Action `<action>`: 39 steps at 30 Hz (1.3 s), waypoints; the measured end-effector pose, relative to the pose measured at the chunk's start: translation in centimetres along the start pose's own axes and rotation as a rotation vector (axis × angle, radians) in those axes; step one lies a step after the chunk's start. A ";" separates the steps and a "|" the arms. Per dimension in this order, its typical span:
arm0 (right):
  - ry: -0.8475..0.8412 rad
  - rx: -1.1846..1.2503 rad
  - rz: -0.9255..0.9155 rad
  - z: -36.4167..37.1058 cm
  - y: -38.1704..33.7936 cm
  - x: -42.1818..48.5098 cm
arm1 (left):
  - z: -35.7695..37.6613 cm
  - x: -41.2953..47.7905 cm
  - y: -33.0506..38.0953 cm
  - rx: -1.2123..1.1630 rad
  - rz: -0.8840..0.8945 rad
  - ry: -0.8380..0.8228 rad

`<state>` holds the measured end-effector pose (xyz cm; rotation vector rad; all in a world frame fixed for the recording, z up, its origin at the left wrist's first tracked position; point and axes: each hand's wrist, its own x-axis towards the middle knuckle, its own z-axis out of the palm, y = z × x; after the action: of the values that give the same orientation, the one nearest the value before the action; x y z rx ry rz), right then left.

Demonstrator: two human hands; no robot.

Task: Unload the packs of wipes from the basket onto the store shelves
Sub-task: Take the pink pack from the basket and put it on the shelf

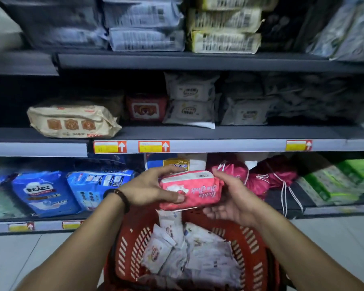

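Note:
A pink pack of wipes [194,190] is held above the red basket [250,240], in front of the lowest shelf. My left hand [149,187] grips its left end, thumb on the front face and fingers over the top. My right hand [229,198] cups its right end from below, fingers curled round the edge. A white pack hangs just under the pink one. Several white packs of wipes [189,250] lie loose in the basket. The middle shelf [219,133] carries wipes packs with bare room along its front.
A beige pack [74,120], a red pack [146,108] and stacked white packs [190,99] sit on the middle shelf. Blue diaper bags [48,192], magenta drawstring bags [259,177] and green packs [332,181] fill the lowest shelf. Pale floor tiles flank the basket.

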<state>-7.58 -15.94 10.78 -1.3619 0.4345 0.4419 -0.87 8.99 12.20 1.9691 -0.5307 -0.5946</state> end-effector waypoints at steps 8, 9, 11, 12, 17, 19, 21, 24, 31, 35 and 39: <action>0.007 0.044 -0.305 0.8 -1.0 -0.6 | -0.2 -0.1 0.2 -0.515 0.003 0.075; 0.018 0.072 -0.339 1.2 -1.2 -0.6 | -0.3 -0.1 0.3 -0.553 -0.001 0.089; 0.031 0.135 -0.377 1.8 -1.5 -0.2 | -0.5 -0.1 0.4 -0.627 -0.008 0.108; 0.029 0.158 -0.391 2.0 -1.6 0.0 | -0.5 -0.1 0.4 -0.659 -0.015 0.107; 0.112 0.154 -0.462 4.0 -2.0 0.6 | -0.7 -0.2 0.4 -0.690 -0.044 0.112; 0.298 0.095 -0.558 5.2 -2.3 1.1 | -1.0 -0.5 0.2 -0.459 0.059 0.230; 0.493 -0.035 -0.696 6.7 -2.8 1.1 | -1.1 -0.7 0.1 -0.022 0.192 0.360; 0.532 -0.310 -0.906 8.9 -3.0 0.1 | -0.1 -0.2 -0.1 0.106 0.356 0.505; 0.141 -0.626 -0.894 7.1 -5.9 -0.1 | -3.9 0.3 -0.9 -0.442 0.392 0.490; -0.019 -0.356 -0.841 9.0 -7.9 1.1 | -5.3 0.3 -0.7 -0.536 0.430 0.432; 0.269 -0.471 -0.992 11.2 -9.3 3.8 | -6.3 0.8 -0.2 -0.566 0.357 0.759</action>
<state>1.14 -6.15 18.19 -1.9047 -0.1791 -0.4961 3.60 12.96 14.46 1.3639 -0.1866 0.2269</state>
